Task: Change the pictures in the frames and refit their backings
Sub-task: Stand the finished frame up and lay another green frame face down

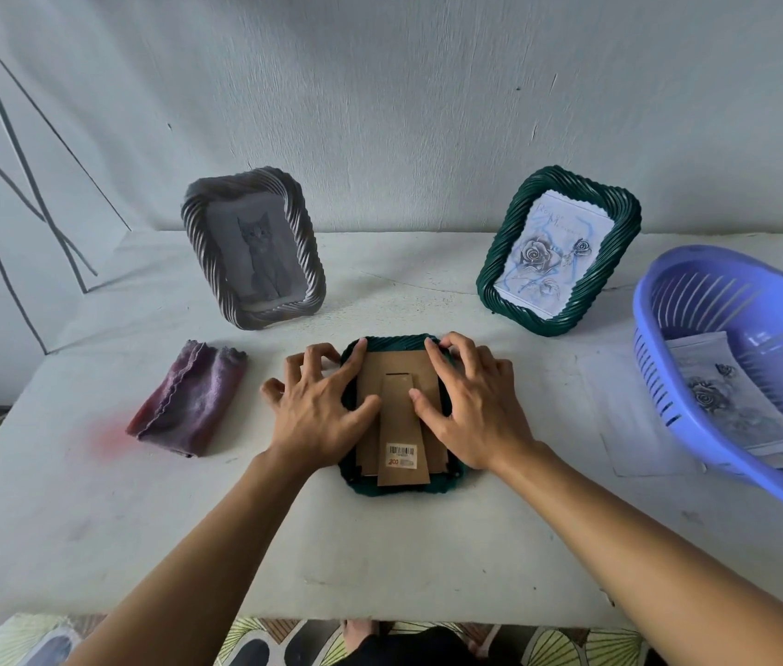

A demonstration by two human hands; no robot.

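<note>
1. Since the dark green woven frame lies face down at the middle of the white table, between the two hands, its brown cardboard backing faces up, with the easel leg folded flat on it and a barcode sticker low on that leg
2. It should handle as a light thing: the ridged rim looks stiff and easy to grip, while the backing is thin card that would likely bend or crease if pushed or pried at its middle; whether a pane sits underneath cannot be seen, so it is best treated as fragile
3. The safest hold is probably on the two long sides of the rim, and the backing is best worked at its edges and corners, not by the leg
4. The left hand is spread wide with arched fingers, the fingertips down on the left rim and upper left corner and the thumb on the left edge of the card; it presses and grips nothing
5. The right hand mirrors it, with fingertips at the upper right corner and the thumb lying on the card beside the leg, likewise pressing and not clasping
6. Well behind stand a grey frame with a cat picture and a second green frame with a rose drawing; a folded purple cloth lies left, and a lilac basket holding prints sits right
</note>
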